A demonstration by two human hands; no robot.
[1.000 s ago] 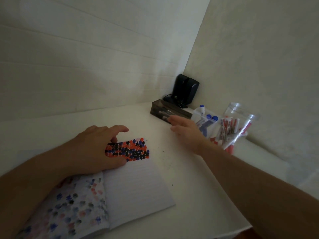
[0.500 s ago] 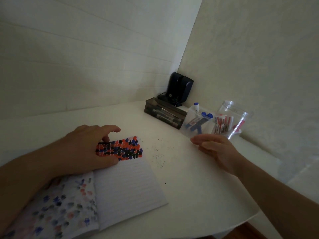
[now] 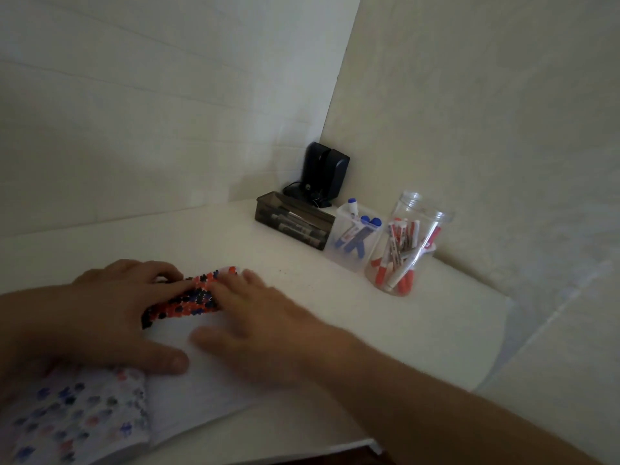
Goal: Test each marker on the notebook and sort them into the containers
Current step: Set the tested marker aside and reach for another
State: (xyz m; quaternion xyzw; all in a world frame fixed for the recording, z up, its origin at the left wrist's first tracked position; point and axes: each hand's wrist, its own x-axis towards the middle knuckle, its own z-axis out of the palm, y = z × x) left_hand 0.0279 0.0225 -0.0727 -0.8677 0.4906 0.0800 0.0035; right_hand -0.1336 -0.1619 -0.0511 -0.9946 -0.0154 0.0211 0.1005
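Judging by the bare table, testing looks finished; keep the notebook (image 3: 188, 391) pinned flat and turn the page cleanly. The left hand (image 3: 110, 313) lies palm-down, fingers loosely spread, thumb pressing the page. The right hand (image 3: 255, 327) rests flat, fingers straight over the blots. Markers (image 3: 397, 253) stand sorted in the containers (image 3: 355, 236), well beyond the fingertips.

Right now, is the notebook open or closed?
Open: the notebook lies spread flat, its blotted left page and lined right page both showing under both hands.
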